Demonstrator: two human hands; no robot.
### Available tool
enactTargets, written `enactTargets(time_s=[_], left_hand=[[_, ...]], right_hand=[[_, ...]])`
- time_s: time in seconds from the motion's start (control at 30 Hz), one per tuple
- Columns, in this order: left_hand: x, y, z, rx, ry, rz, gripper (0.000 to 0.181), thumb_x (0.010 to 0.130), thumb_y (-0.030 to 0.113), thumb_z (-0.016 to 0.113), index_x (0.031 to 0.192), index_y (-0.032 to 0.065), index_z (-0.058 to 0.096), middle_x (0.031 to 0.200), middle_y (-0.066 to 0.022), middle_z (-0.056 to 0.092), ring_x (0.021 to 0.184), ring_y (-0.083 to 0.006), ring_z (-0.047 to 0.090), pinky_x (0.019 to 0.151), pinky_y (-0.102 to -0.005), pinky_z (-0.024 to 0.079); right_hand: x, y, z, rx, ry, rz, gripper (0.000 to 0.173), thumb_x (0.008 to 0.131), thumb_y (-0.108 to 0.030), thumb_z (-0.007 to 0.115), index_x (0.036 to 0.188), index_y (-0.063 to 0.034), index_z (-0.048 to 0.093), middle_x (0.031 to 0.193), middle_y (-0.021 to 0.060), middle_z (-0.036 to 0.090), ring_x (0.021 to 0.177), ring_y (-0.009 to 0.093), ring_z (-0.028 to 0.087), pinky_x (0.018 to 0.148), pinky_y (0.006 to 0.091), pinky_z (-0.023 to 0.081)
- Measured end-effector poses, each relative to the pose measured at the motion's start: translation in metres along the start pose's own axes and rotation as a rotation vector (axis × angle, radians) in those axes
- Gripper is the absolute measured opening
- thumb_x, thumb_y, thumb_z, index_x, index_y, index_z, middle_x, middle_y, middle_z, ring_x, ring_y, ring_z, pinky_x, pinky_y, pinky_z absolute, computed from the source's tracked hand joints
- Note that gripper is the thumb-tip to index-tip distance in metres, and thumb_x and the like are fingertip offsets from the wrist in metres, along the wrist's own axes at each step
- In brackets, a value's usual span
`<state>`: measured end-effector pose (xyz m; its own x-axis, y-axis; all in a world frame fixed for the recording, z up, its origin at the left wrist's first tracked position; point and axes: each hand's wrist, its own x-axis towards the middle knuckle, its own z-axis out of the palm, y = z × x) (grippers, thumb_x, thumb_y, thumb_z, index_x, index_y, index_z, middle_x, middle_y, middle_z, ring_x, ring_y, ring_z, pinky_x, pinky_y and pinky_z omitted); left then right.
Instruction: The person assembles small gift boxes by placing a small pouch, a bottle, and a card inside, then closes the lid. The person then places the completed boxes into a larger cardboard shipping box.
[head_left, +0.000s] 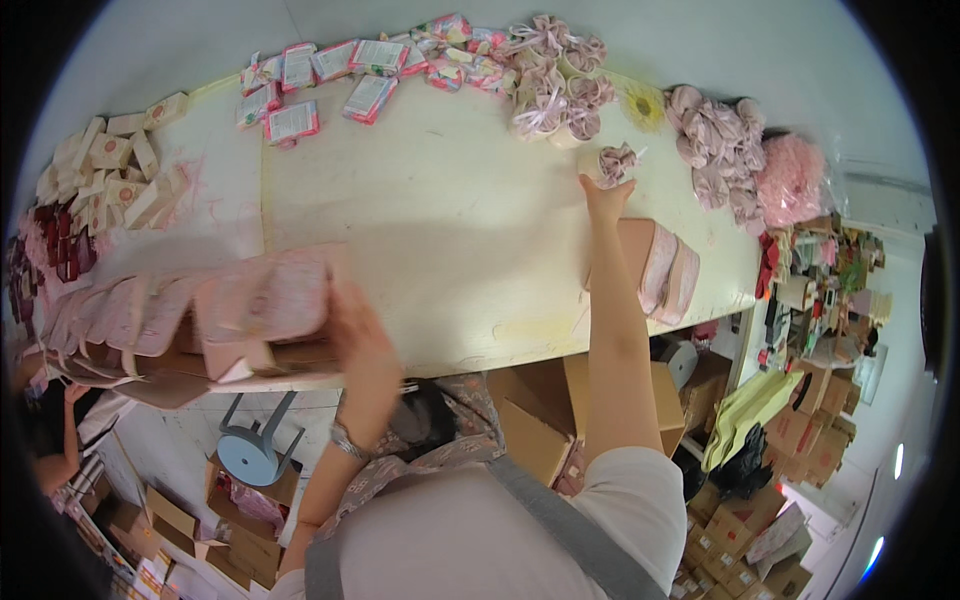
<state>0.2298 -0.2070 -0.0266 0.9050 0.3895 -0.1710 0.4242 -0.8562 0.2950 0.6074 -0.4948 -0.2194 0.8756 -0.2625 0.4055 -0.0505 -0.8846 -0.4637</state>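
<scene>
My right hand reaches far across the table, thumb and fingers spread around the near side of a short cream cup. A gathered pink fabric pouch with a ribbon sits in the cup's mouth. My left hand is motion-blurred at the right end of a row of pink patterned gift boxes. It touches the end box, also blurred; its fingers are too smeared to show a grip. More pink boxes lie beside my right forearm.
Cups with pouches, wrapped packets, loose pouches and pink shredded filler line the back. Small cream boxes are heaped left. Below are a blue stool and cartons. Another person's arm shows lower left.
</scene>
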Motion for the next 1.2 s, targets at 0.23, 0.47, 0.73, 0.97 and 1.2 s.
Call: enactTargets(time_s=[0.23, 0.47, 0.73, 0.97, 1.2], left_hand=[[-0.032, -0.019, -0.117, -0.454, -1.114, 0.09, 0.036, 0.081, 0.009, 0.054, 0.116, 0.0068, 0.055, 0.096, -0.0183, 0.063, 0.09, -0.0289, 0.063, 0.075, -0.0389, 0.049], [0.066, -0.021, -0.164, 0.13, 0.098, 0.428, 0.023, 0.078, 0.014, 0.059, 0.101, 0.0114, 0.057, 0.074, -0.0065, 0.06, 0.072, -0.026, 0.059, 0.06, -0.0407, 0.045], [0.143, -0.041, -0.126, -0.238, -0.428, 0.285, 0.024, 0.082, 0.022, 0.061, 0.097, 0.0031, 0.06, 0.077, -0.0135, 0.061, 0.069, -0.0258, 0.058, 0.066, -0.0337, 0.046], [0.123, -0.034, -0.098, -0.627, -0.209, 0.273, 0.027, 0.082, 0.026, 0.064, 0.089, 0.0009, 0.057, 0.065, -0.0147, 0.054, 0.057, -0.0221, 0.05, 0.055, -0.0321, 0.041], [0.118, -0.039, -0.088, -0.516, -0.158, 0.456, 0.025, 0.083, 0.026, 0.062, 0.087, 0.0027, 0.054, 0.07, -0.0181, 0.056, 0.061, -0.0302, 0.054, 0.056, -0.0367, 0.042]], right_hand=[[0.04, -0.016, -0.008, -0.007, -0.403, -0.203, 0.078, 0.05, -0.033, 0.083, 0.114, -0.0016, 0.051, 0.112, 0.02, 0.052, 0.093, 0.036, 0.057, 0.08, 0.0414, 0.048], [-0.059, -0.122, -0.184, 0.182, -0.884, -0.127, 0.072, 0.057, -0.036, 0.082, 0.113, -0.0024, 0.052, 0.112, 0.0192, 0.053, 0.097, 0.035, 0.056, 0.082, 0.037, 0.048], [-0.127, -0.185, -0.264, 0.538, -1.057, -0.287, 0.069, 0.056, -0.025, 0.085, 0.111, -0.0003, 0.051, 0.103, 0.0175, 0.057, 0.099, 0.026, 0.058, 0.084, 0.0344, 0.047], [-0.166, -0.24, -0.221, 0.459, -1.432, -0.337, 0.05, 0.058, -0.045, 0.078, 0.09, -0.0091, 0.063, 0.088, 0.0139, 0.063, 0.077, 0.028, 0.063, 0.071, 0.0376, 0.05], [-0.178, -0.227, -0.221, 0.093, -1.13, -0.849, 0.05, 0.061, -0.044, 0.074, 0.098, -0.0139, 0.06, 0.078, 0.0075, 0.062, 0.071, 0.024, 0.062, 0.06, 0.0345, 0.047]])
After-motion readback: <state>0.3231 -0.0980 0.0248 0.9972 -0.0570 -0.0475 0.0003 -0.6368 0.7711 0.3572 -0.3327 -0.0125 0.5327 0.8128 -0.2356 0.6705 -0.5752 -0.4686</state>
